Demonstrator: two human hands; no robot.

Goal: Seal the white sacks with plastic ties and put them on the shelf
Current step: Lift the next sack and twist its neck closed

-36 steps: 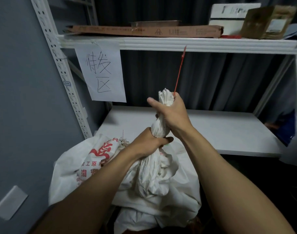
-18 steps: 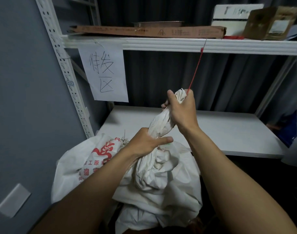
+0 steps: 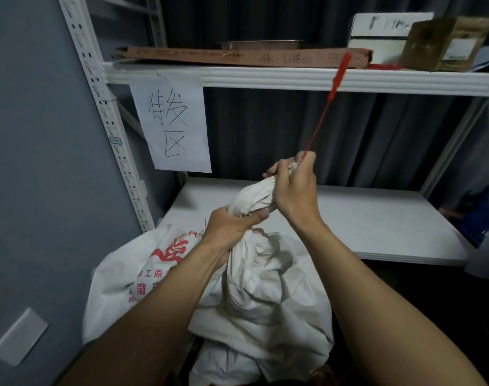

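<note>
A white sack [image 3: 265,302] stands in front of the shelf, its top gathered into a twisted neck. My left hand [image 3: 232,229] grips the base of that neck. My right hand [image 3: 293,188] grips the upper end of the neck and also holds a thin red plastic tie [image 3: 325,104], which sticks up and to the right toward the upper shelf. A second white sack [image 3: 143,266] with red printing lies behind on the left. The white lower shelf board [image 3: 377,224] is just beyond the sacks.
The upper shelf [image 3: 293,78] carries a flat brown carton [image 3: 237,55], a white box [image 3: 382,32] and a brown box [image 3: 443,43]. A paper sign [image 3: 173,126] hangs from it. A perforated white upright [image 3: 109,126] and grey wall stand left.
My right hand has moved right and slightly up along the sack's neck, tilting the neck rightward. The red tie now leans further right and reaches the upper shelf edge. My left hand stays put.
</note>
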